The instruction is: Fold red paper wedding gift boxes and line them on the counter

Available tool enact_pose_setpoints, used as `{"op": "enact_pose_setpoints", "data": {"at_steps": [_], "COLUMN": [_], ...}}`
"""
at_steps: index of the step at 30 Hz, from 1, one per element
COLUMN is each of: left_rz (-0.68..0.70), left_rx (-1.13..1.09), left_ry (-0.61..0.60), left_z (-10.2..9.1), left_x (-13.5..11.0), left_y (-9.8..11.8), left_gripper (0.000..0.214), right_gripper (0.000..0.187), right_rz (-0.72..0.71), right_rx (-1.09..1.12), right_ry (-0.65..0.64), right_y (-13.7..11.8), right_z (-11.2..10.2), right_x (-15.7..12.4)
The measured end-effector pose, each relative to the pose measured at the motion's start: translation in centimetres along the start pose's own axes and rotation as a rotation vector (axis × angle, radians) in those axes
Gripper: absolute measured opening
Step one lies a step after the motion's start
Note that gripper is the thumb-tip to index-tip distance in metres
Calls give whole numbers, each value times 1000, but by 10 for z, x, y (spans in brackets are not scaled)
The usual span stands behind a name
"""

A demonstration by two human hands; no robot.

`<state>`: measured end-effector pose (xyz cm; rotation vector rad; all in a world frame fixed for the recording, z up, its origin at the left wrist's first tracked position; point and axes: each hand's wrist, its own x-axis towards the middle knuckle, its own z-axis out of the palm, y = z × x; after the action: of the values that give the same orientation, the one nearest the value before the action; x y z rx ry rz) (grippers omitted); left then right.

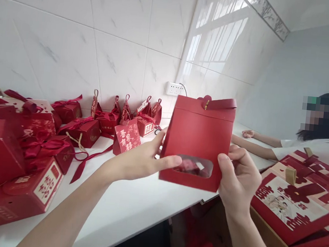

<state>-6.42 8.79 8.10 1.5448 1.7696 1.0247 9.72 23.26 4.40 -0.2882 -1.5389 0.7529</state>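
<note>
A red gift box (199,136) hangs in the air above the white table, held between both of my hands. My left hand (161,158) grips its left side, with the thumb across the front by a clear window (193,167). Something red and white shows inside that window, too blurred to name. On the lower right edge of the box, my right hand (239,175) pinches with thumb and fingers. A dark red ribbon (223,103) runs over the top, beside a flower-shaped piece. The box leans slightly.
Many red gift boxes (85,131) with ribbons crowd the left of the table (106,207) and the wall side. A carton of flat red boxes (293,202) stands at right. Another person (284,148) rests their arms on the far table. A power strip (175,89) is on the wall.
</note>
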Motion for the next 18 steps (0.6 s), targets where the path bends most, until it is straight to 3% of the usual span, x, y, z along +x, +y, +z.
{"op": "enact_pose_setpoints", "data": {"at_steps": [2, 5, 8, 10, 13, 18], "left_rz": [-117, -330, -528, -632, -755, -823], "left_rx": [233, 616, 770, 800, 828, 808], "left_ry": [35, 8, 35, 137, 288, 411], "left_z": [1, 1, -6, -16, -32, -50], "left_x": [2, 6, 13, 17, 20, 18], "left_y": [-4, -13, -27, -39, -54, -70], "left_gripper": [86, 81, 50, 38, 36, 50], "right_gripper": [21, 19, 18, 21, 22, 21], "right_rz": [89, 393, 578, 630, 669, 603], "right_rx": [-137, -377, -493, -520, -577, -692], "right_ry": [56, 83, -91, -203, -282, -279], "right_y": [27, 76, 117, 131, 140, 169], "right_z": [-5, -13, -21, -26, -31, -34], "right_x": [10, 11, -7, -23, -36, -13]}}
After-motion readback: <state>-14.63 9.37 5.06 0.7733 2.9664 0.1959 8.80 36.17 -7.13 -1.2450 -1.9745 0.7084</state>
